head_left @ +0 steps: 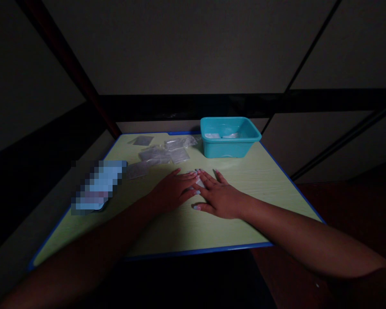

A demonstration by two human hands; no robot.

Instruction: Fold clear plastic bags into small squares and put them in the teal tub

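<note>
Both hands lie on a small whitish packet in the middle of the table, mostly covered by fingers. My left hand reaches it from the left, its fingers stretched out flat over the packet's left part. From the right, my right hand presses down with spread fingers, its thumb resting apart on the tabletop. The fingertips of the two hands nearly meet. Behind and to the left lie several clear plastic packets, some overlapping, with greyish contents I cannot make out.
A turquoise plastic basket stands at the back right with whitish packets inside. On the left edge rests a blurred-out flat device. The pale table has a blue rim, and a panelled wall rises behind it.
</note>
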